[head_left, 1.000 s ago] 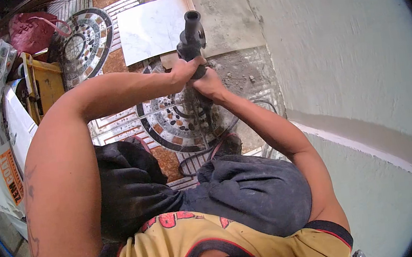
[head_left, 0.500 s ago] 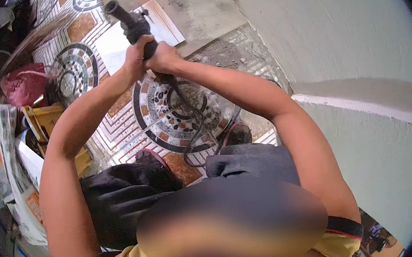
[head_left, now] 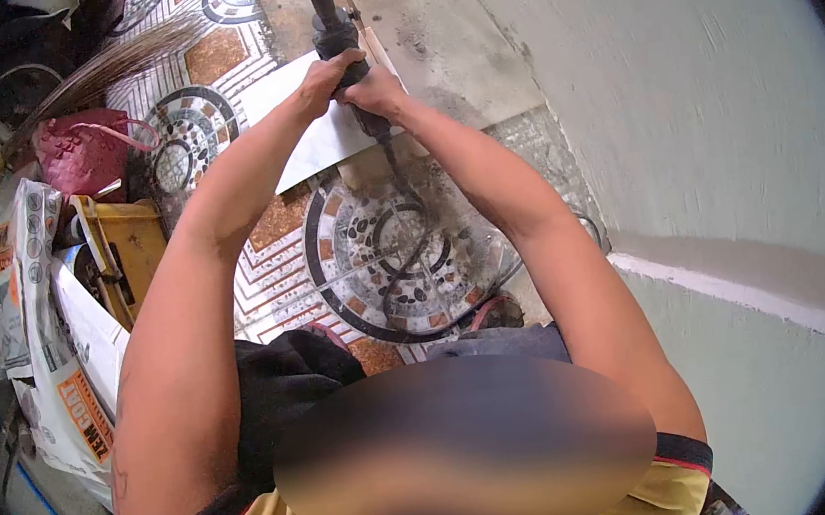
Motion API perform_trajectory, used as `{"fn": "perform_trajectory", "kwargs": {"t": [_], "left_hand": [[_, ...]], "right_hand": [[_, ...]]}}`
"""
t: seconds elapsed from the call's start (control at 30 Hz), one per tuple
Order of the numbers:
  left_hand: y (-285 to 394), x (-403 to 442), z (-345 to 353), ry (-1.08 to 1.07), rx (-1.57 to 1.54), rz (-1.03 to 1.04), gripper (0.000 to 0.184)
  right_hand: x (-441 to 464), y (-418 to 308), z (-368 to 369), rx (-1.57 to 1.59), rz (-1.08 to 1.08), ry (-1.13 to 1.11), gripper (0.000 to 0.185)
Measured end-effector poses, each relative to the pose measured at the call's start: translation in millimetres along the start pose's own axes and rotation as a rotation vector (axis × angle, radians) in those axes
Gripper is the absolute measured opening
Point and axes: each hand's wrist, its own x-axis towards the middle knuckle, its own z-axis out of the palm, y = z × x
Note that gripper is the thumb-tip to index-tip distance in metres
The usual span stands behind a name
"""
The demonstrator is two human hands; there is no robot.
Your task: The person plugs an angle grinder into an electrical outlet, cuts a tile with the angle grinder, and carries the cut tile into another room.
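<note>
Both hands are closed round a black angle grinder (head_left: 337, 36). My left hand (head_left: 325, 78) wraps the body from the left, and my right hand (head_left: 375, 94) grips it just behind, on the right. The grinder's side handle sticks out at the far end. A thin disc (head_left: 353, 10) shows edge-on at the right of its head. Beneath the tool lies a white tile (head_left: 297, 134) on the floor, with a brownish line near its right edge. A dark power cord (head_left: 398, 174) runs from the grinder's rear towards my feet.
A pale wall (head_left: 675, 79) rises on the right. At left are a pink bag (head_left: 85, 156), a straw broom (head_left: 111, 63), a yellow case (head_left: 129, 237) and a printed sack (head_left: 55, 345). Grey dusty slab (head_left: 472, 60) lies beyond the tile, patterned floor (head_left: 351, 244) nearer me.
The view has shifted, so most things appear further right or lower. My hands and the grinder have moved farther out over the tile, and the disc edge now shows. Both hands keep their hold.
</note>
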Motion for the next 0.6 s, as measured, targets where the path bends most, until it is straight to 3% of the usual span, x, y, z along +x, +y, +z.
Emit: {"fn": "perform_trajectory", "kwargs": {"t": [0.23, 0.33, 0.43, 0.53, 0.6], "left_hand": [[-13.3, 12.7, 7.1, 0.079, -0.025, -0.011, 0.048], [-16.0, 15.1, 5.4, 0.070, -0.024, -0.004, 0.047], [-22.1, 21.5, 5.1, 0.076, -0.044, 0.009, 0.046], [-21.6, 21.3, 4.2, 0.065, -0.031, -0.003, 0.046], [-17.5, 19.0, 0.6, 0.014, 0.000, -0.036, 0.044]], "right_hand": [[17.5, 22.3, 12.7, -0.027, 0.041, 0.061, 0.041], [21.1, 24.8, 9.0, 0.028, 0.074, -0.059, 0.060], [20.4, 25.0, 11.4, -0.005, 0.113, -0.022, 0.062], [19.6, 26.2, 15.1, -0.028, 0.052, 0.059, 0.041], [18.8, 26.3, 12.9, -0.031, 0.053, 0.051, 0.043]]}}
